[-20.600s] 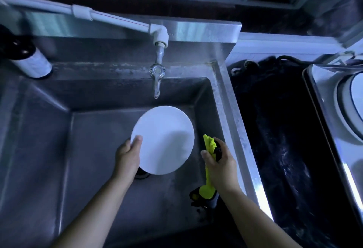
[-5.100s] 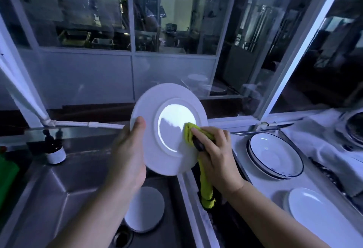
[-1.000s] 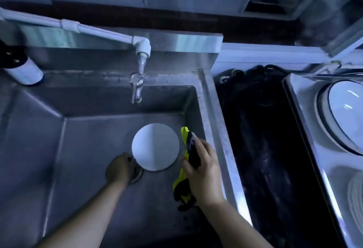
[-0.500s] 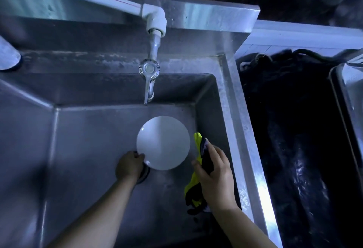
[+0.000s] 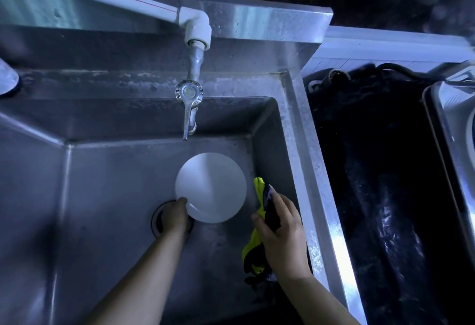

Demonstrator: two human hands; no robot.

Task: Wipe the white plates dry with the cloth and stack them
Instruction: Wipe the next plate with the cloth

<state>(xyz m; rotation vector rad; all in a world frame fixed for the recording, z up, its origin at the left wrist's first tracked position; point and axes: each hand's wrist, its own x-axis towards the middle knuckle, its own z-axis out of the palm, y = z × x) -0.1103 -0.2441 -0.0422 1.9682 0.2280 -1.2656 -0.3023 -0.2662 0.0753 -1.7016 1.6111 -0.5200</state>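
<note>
while left hand (image 5: 174,215) grips the white plate (image 5: 210,187) by its lower-left rim down in the steel sink (image 5: 108,196) under the tap (image 5: 189,108), right hand (image 5: 281,232) clutches the yellow cloth (image 5: 259,191) just beside it.

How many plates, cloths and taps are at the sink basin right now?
white plate: 1
yellow-green cloth: 1
tap: 1
Total: 3
</note>
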